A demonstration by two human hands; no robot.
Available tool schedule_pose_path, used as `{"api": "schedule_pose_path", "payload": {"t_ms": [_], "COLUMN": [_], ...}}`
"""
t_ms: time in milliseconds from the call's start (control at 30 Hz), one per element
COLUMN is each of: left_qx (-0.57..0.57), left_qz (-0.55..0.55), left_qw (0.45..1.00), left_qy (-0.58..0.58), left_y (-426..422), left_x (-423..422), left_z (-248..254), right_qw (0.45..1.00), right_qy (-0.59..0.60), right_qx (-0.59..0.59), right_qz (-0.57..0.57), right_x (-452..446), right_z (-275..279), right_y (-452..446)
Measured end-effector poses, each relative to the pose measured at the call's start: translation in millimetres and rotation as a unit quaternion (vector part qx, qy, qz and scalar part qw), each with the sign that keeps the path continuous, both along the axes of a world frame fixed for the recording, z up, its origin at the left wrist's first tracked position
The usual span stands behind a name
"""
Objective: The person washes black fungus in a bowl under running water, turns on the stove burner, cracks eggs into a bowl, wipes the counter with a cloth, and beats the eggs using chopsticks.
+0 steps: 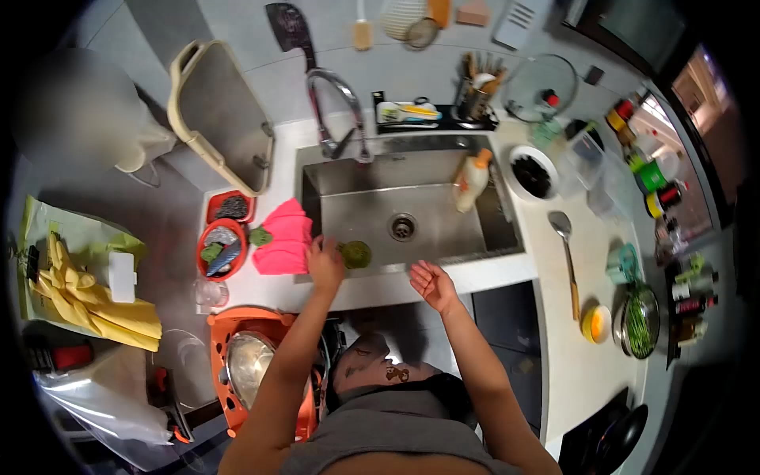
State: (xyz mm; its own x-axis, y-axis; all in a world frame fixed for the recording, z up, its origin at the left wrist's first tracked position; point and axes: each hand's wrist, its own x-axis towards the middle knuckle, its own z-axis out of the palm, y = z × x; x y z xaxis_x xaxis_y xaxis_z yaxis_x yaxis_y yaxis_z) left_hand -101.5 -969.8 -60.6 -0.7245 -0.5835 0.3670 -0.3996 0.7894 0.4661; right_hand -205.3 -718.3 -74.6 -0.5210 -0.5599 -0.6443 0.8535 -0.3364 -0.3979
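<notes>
My left hand (pixel 325 263) is over the sink's left front edge, its fingers slightly apart and holding nothing I can see. Just to its right, a small round green object (pixel 356 254) lies inside the sink near the front wall; its kind is unclear. Left of that hand, a bright pink cloth (pixel 285 237) is spread on the counter. My right hand (pixel 432 285) hovers at the sink's front rim, fingers stretched out and palm bare. Between and beyond both hands is the steel sink (pixel 356 210), with a drain (pixel 402 227) in its floor.
A bottle with an orange cap (pixel 473 182) leans in the sink's right side, and the faucet (pixel 336 103) arches behind. Red baskets (pixel 222 249) stand at left. To the right are a bowl of dark food (pixel 532 172), a spatula (pixel 564 253) and a bowl of green vegetables (pixel 640 323).
</notes>
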Motion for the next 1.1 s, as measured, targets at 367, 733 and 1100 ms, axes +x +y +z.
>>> {"api": "schedule_pose_path", "payload": {"t_ms": [367,733,1100], "left_qx": [-0.092,0.072,0.180], "left_qz": [0.113,0.117,-0.075], "left_qw": [0.976,0.990,0.980], "left_qy": [-0.159,0.042,0.043], "left_y": [-129.6,-161.3,-146.8], "left_x": [4.3,46.6,34.7], "left_z": [-20.5,9.5,59.5], "right_qw": [0.983,0.838,0.867], "right_qy": [-0.003,0.401,0.444], "right_qx": [0.007,0.228,0.075], "right_qz": [0.183,0.291,0.212], "right_x": [-10.0,43.7,17.5], "right_z": [-8.1,-86.3,-51.8], "right_y": [-165.1,-321.9,-291.2]}}
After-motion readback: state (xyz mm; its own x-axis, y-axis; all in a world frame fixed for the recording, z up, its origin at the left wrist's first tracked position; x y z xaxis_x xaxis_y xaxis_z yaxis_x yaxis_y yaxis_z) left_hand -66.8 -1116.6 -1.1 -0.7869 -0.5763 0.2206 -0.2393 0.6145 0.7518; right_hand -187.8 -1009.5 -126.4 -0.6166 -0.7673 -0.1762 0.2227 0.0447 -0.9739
